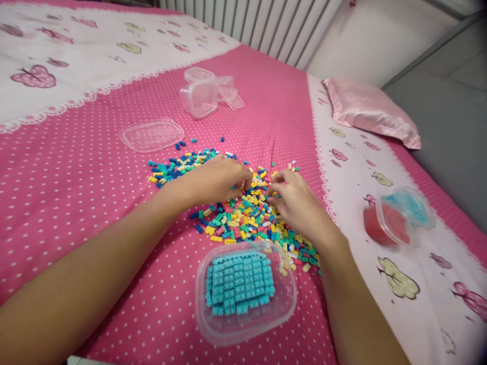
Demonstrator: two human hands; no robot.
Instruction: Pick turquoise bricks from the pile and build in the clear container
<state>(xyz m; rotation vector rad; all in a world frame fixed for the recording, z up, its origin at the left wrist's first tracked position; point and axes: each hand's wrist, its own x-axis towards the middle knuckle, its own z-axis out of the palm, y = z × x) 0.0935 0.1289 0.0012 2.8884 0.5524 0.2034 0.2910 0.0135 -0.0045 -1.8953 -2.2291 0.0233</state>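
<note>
the left hand [218, 175], palm down, reaches over a broad, loose pile of small plastic toy bricks [243, 218] in yellow, teal, dark blue, coral and white. its fingers [244, 177] are curled well in, with the thumb tucked close beneath them — whether a brick is pinched there is hidden from view. the right hand [299, 200] comes in from the other side of the same pile, its fingers loosely bent and slightly parted, tips down among the bricks; i can't make out if they have hold of one. the two sets of fingertips face each other, near but apart.

just in front of the pile sits a clear, rounded-rectangular plastic tray [286, 299], holding turquoise plastic bricks [241, 281] packed in neat rows. beyond the pile lie a flat clear plastic lid [152, 136] and a cluster of clear plastic containers [203, 99]. off to the right — well apart from the hands — are a clear container with red contents [375, 223] and, touching it, one with blue contents [413, 205]. everything rests on a pink, white-dotted bedsheet [163, 309].
</note>
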